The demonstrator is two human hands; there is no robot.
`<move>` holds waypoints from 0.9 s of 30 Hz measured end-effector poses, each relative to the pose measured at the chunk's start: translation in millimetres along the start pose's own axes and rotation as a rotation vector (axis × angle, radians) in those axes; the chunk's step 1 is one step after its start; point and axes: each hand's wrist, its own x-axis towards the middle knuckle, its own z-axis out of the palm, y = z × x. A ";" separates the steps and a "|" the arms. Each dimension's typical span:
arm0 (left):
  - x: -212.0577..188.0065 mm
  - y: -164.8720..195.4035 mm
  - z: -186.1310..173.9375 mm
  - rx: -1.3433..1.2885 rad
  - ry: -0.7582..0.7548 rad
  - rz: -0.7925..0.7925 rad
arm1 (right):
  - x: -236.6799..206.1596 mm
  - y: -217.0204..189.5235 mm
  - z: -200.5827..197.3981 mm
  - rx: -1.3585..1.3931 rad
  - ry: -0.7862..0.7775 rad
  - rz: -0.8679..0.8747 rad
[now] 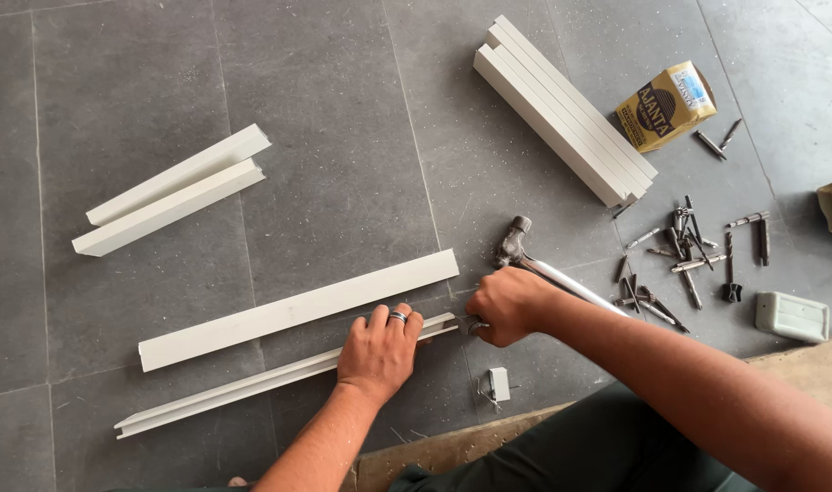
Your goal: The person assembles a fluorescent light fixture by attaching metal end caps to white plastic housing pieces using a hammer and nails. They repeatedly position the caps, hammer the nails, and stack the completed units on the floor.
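My left hand (380,351), with a ring on one finger, presses flat on the right end of a long white plastic channel strip (225,394) lying on the grey tiled floor. At that strip's end, my right hand (507,305) is closed around a small metal piece (472,323); what it is I cannot tell. A second, wider white strip (297,310) lies parallel just beyond the first. A hammer (514,241) with a shiny handle rests on the floor right behind my right hand, its handle running under my forearm.
A stack of white strips (562,109) lies at the top right, two more strips (170,189) at the left. A yellow carton (664,105), several scattered screws and bits (689,260), a pale green box (791,316) and a small white clip (499,384) lie around.
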 end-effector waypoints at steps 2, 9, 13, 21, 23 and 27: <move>0.7 -0.2 -0.3 0.013 -0.009 0.008 | 4.7 1.0 -2.1 -0.040 -0.031 -0.011; 4.4 2.1 -3.9 -0.057 -0.097 -0.019 | 17.0 5.2 -19.9 -0.175 -0.163 -0.101; 1.6 4.1 0.5 -0.092 -0.130 -0.030 | 21.9 4.6 -28.9 -0.190 -0.236 -0.154; 14.1 4.4 -0.4 -0.065 -0.055 -0.104 | 25.7 -0.2 -51.6 -0.239 -0.231 -0.073; 17.7 3.0 -5.9 -0.010 0.096 -0.126 | 20.6 -3.4 -52.1 -0.249 -0.178 -0.007; 19.7 3.0 -10.5 -0.097 -0.125 -0.153 | 6.7 -10.5 -56.5 -0.208 -0.156 0.123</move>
